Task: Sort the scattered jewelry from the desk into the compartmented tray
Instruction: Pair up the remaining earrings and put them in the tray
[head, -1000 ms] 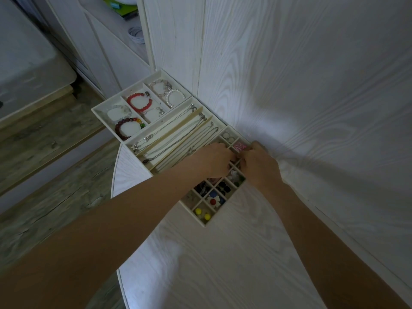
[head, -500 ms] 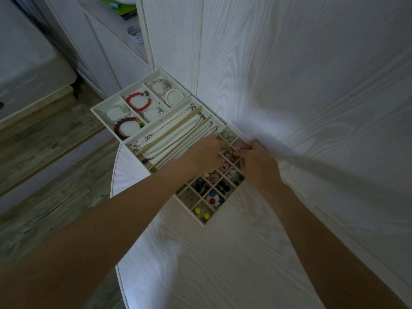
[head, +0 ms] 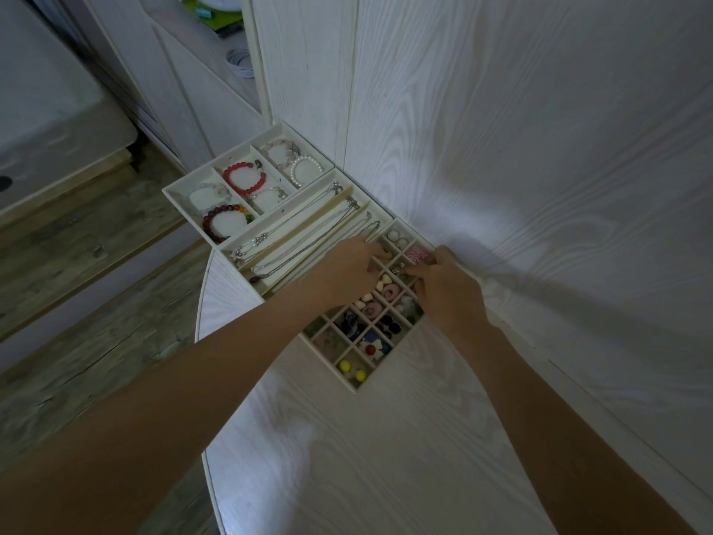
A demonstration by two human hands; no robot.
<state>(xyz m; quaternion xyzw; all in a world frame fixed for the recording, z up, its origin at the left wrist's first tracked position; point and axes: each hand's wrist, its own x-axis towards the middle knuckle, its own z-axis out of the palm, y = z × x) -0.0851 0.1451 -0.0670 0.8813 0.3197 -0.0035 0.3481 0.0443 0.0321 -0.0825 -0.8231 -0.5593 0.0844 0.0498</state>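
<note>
1. hands meet over the small-cell part of the compartmented tray [head: 349, 382] on the white surface [head: 386, 457].
2. left hand [head: 349, 270] lies palm down on the cell dividers, fingers curled, tips at a cell; whether it pinches anything i cannot tell.
3. right hand [head: 443, 287] sits just beside it, fingers bent into a neighbouring cell near a pink piece [head: 417, 256]; a grip is not clear.
4. beyond the left hand, necklaces [head: 308, 241] lie in long slots.
5. further out, a red bracelet [head: 244, 178] and a pearl bracelet [head: 306, 169] rest in larger sections.
6. nearer the wrists, yellow beads [head: 352, 370] fill a corner cell.
</note>
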